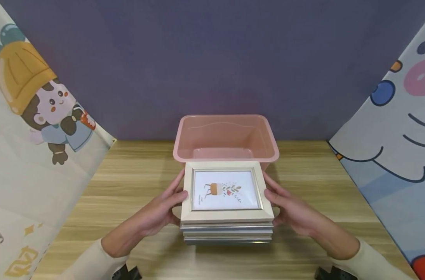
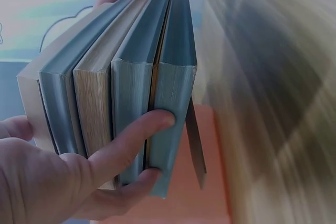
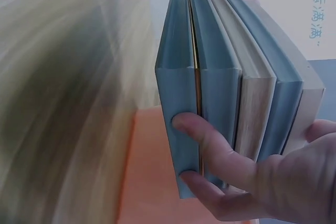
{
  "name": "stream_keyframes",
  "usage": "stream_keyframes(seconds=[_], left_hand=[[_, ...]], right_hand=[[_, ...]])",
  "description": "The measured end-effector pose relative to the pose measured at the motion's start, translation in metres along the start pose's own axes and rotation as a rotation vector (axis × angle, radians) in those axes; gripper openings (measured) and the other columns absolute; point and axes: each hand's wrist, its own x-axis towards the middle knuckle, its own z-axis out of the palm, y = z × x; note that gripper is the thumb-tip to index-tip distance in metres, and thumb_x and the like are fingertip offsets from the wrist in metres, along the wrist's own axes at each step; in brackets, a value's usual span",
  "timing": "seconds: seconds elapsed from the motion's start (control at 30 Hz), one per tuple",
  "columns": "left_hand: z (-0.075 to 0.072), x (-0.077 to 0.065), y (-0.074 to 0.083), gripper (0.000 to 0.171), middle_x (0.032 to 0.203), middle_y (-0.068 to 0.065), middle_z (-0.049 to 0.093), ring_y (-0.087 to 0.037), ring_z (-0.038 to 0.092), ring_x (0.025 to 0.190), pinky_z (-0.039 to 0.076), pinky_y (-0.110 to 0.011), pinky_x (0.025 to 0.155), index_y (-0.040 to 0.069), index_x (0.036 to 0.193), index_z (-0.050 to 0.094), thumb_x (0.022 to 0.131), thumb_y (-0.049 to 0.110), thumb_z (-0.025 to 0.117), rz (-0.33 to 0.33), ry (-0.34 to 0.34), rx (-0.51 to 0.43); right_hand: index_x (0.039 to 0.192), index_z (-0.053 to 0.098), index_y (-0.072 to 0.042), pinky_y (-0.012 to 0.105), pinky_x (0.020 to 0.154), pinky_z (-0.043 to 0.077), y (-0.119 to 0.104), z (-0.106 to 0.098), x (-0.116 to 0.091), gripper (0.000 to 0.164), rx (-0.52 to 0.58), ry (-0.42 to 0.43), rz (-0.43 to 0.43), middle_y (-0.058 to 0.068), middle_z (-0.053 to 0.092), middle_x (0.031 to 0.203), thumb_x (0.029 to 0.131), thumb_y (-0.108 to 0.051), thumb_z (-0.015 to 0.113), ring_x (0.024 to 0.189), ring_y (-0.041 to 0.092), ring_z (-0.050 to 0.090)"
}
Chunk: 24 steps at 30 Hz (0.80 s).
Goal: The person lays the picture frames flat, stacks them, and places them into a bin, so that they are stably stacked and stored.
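Both hands hold a stack of several picture frames (image 1: 228,230) from its two sides, raised over the table. The top picture frame (image 1: 228,216) is cream, face up, with a print of a potted plant turned sideways. Below it, silvery blue-grey and cream edges alternate. My left hand (image 1: 161,208) grips the left side, thumb on the top frame and fingers along the lower ones (image 2: 170,93). My right hand (image 1: 294,210) does the same on the right. A thin stand (image 2: 196,148) hangs from the lowest frame in the left wrist view.
A pink plastic bin (image 1: 226,136) stands on the wood-grain table (image 1: 139,163), just beyond the stack, against a dark purple-blue wall (image 1: 212,58). Cartoon-printed panels flank the table on the left (image 1: 20,155) and right (image 1: 380,128).
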Motion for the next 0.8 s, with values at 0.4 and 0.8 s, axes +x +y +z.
stream_keyframes(seconds=[0.4, 0.8], left_hand=[[0.013, -0.008, 0.035, 0.073, 0.161, -0.027, 0.015, -0.033, 0.047, 0.122, 0.059, -0.056, 0.083, 0.05, 0.16, -0.008, 0.109, 0.03, 0.042, 0.01, 0.008, 0.005], [0.022, -0.018, 0.078, 0.069, 0.159, -0.027, 0.02, -0.034, 0.051, 0.119, 0.06, -0.053, 0.077, 0.056, 0.158, -0.001, 0.108, 0.028, 0.039, 0.079, 0.017, 0.08]], right_hand=[[0.157, -0.005, -0.055, 0.053, 0.088, 0.054, -0.035, 0.0, -0.016, 0.064, -0.043, -0.026, -0.018, 0.017, -0.005, 0.171, 0.111, -0.038, 0.035, 0.122, 0.033, 0.047], [0.156, -0.001, -0.058, 0.064, 0.092, 0.051, -0.071, 0.003, -0.03, 0.061, -0.094, 0.004, -0.06, 0.009, -0.015, 0.171, 0.111, -0.038, 0.035, 0.147, 0.049, 0.016]])
